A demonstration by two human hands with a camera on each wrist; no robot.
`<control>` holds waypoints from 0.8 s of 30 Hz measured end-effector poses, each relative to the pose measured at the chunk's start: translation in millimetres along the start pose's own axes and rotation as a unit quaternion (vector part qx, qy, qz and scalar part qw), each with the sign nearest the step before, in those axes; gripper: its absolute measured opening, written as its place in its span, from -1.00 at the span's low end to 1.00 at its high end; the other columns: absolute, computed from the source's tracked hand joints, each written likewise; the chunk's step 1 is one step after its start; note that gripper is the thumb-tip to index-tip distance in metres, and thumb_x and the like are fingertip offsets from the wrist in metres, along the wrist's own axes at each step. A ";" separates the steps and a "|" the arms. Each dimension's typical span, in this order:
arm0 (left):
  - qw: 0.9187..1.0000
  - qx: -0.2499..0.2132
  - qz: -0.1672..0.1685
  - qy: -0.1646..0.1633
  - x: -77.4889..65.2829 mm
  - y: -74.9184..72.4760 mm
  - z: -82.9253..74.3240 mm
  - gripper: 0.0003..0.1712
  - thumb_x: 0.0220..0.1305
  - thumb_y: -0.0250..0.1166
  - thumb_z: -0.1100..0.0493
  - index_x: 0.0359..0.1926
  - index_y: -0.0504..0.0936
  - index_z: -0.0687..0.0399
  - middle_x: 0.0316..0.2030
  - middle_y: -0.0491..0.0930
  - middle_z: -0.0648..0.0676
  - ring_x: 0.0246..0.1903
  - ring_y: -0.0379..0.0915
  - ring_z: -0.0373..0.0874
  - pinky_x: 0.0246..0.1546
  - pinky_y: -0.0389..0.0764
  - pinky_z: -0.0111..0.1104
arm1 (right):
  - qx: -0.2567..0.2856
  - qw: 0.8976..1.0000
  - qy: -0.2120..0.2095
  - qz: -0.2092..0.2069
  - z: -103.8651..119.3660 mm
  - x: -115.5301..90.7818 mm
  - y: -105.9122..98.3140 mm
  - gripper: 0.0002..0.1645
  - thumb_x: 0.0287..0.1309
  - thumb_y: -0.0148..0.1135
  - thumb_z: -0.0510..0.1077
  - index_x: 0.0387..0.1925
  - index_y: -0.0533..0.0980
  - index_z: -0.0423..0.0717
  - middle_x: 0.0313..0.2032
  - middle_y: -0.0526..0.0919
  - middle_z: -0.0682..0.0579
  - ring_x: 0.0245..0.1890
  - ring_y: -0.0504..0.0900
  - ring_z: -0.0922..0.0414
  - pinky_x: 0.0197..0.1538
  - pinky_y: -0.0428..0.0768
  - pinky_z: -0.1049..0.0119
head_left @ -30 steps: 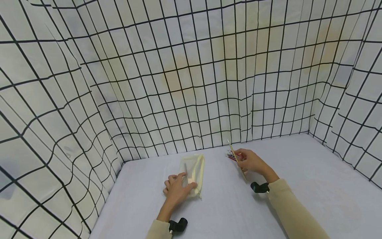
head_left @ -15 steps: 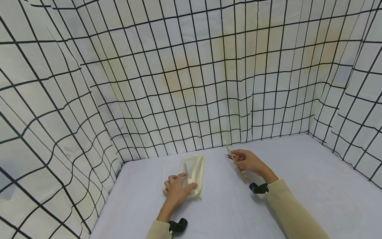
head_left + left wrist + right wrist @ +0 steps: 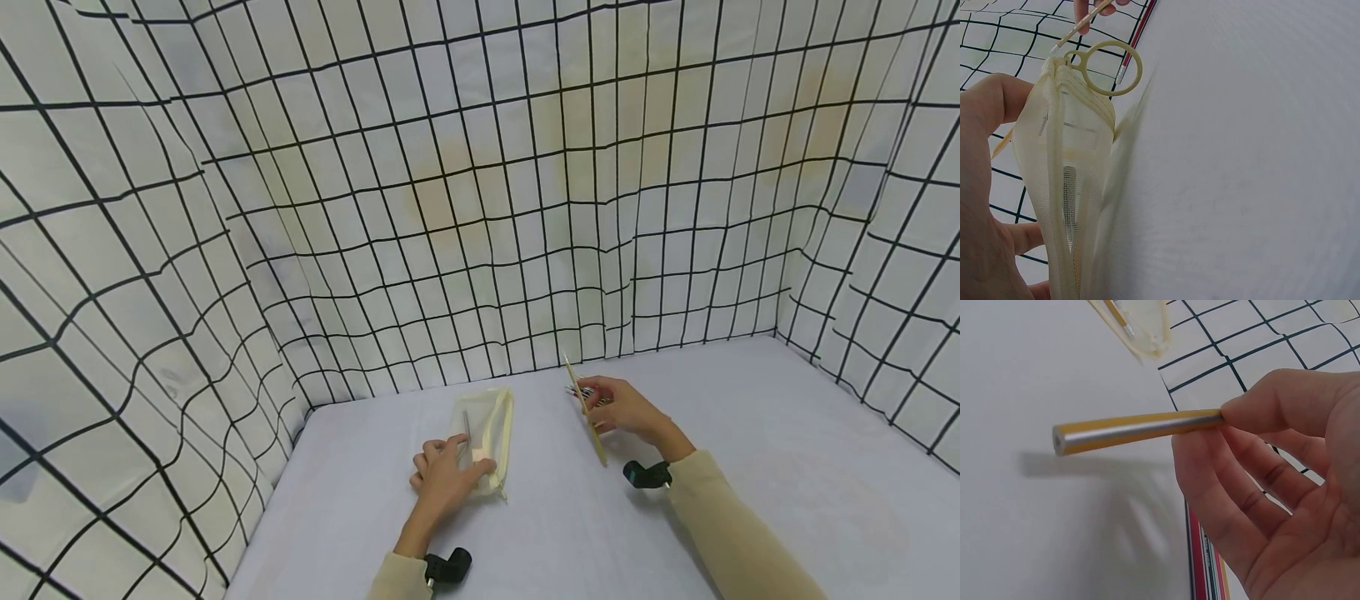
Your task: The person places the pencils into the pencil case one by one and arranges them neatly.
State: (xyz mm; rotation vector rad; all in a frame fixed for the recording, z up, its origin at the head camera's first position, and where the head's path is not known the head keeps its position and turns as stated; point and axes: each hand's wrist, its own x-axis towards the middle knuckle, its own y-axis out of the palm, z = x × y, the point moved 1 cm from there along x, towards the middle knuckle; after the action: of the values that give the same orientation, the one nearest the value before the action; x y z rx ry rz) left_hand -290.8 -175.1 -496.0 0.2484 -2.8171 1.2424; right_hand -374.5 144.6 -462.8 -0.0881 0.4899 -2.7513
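My left hand grips a pale yellow mesh zip pouch on the table, thumb on one part and fingers on another. A grey stick-like item shows through the mesh, and a ring pull hangs at the zip end in the left wrist view. Between thumb and fingertips, my right hand pinches a yellow-and-silver striped pencil, its flat unsharpened end toward the right wrist camera. Beneath that hand lie several more pencils, red, dark and striped, partly hidden by it.
A white cloth covers the table. White fabric walls with black grid lines rise at the back and both sides. A black camera sits on each wrist.
My right hand has shifted slightly left with the pencil, whose lower end has swung left so that it stands steeper. The left hand and the pouch stay in place.
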 end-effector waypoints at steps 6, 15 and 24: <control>1.000 -0.002 -0.001 0.000 -0.7 -0.1 0.4 -0.08 0.03 0.42 -0.30 0.38 0.49 -0.04 0.24 0.23 0.28 0.15 0.06 0.21 -0.04 0.07 0.08 | 0.018 1.000 0.002 0.000 -1.8 2.9 3.4 -0.24 0.19 0.22 -0.40 0.43 0.31 -0.29 -0.13 0.62 -0.18 -0.26 0.67 0.09 -0.13 0.74 0.10; 1.000 -0.002 -0.001 0.001 -1.4 0.0 -0.5 -0.10 0.03 0.42 -0.28 0.38 0.49 -0.03 0.25 0.23 0.28 0.16 0.06 0.21 -0.04 0.07 0.09 | 0.043 0.999 0.026 -0.015 -2.0 4.7 9.6 -0.31 0.26 0.22 -0.36 0.42 0.34 -0.22 -0.14 0.62 -0.13 -0.25 0.67 0.09 -0.15 0.74 0.15; 1.000 0.001 0.002 -0.006 -1.1 0.0 0.3 -0.09 0.02 0.41 -0.31 0.39 0.47 -0.10 0.26 0.21 0.25 0.17 0.05 0.20 -0.03 0.08 0.08 | 0.085 0.996 0.039 0.002 -2.2 6.9 17.5 -0.33 0.22 0.24 -0.38 0.37 0.34 -0.28 -0.21 0.62 -0.06 -0.27 0.67 0.09 -0.19 0.74 0.15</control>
State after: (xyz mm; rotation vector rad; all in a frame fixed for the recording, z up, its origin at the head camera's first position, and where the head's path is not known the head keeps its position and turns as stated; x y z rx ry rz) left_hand -289.7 -175.2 -496.4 0.2495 -2.8271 1.2502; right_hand -375.7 127.5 -470.9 0.0624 0.2734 -2.7876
